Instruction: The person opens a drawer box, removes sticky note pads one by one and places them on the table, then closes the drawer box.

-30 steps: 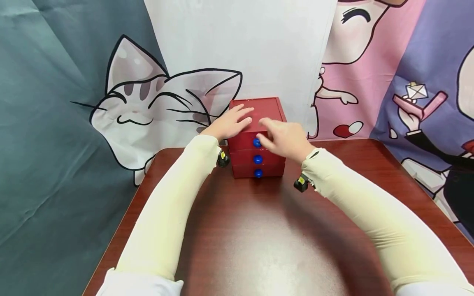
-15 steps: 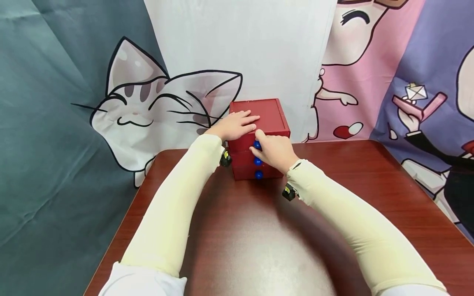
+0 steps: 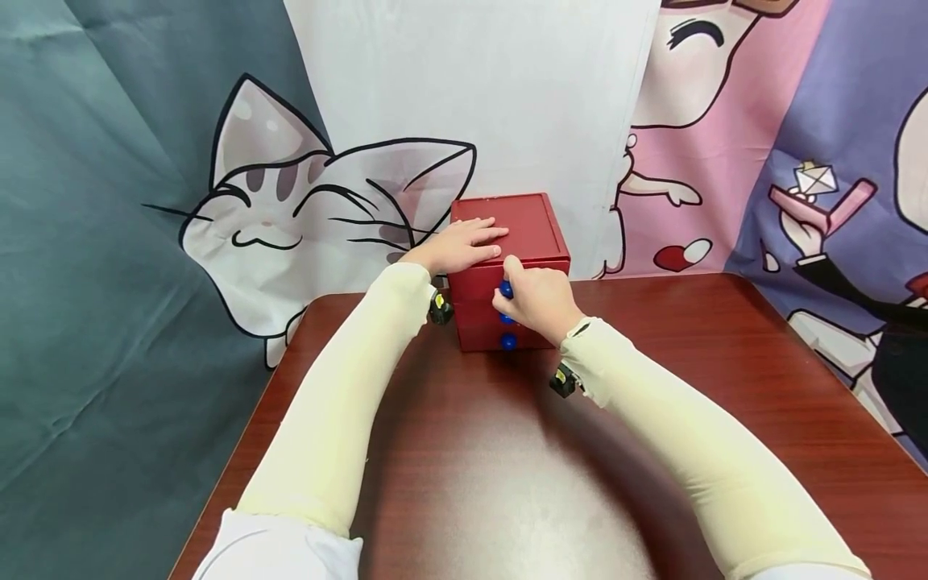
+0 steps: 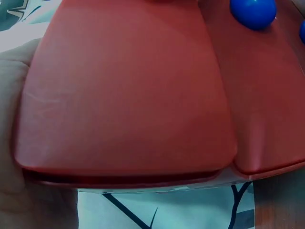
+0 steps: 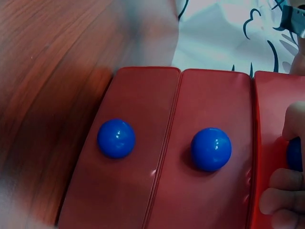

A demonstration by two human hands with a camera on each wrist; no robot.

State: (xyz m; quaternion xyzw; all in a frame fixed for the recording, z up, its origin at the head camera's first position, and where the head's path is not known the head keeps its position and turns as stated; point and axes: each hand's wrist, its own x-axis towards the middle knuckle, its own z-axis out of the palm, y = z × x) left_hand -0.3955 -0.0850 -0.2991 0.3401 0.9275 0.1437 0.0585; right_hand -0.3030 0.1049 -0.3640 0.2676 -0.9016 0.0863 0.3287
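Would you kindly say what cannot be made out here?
Head view: middle blue knob, partly covered by the right hand.
Right wrist: top blue knob, partly behind that hand.
Left wrist: left hand, cut off by left edge.
Every view: drawer insides, behind red fronts.

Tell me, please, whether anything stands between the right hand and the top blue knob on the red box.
Nothing visible does: the right hand grips the top blue knob directly, and the left hand rests on top of the red box, clear of it.
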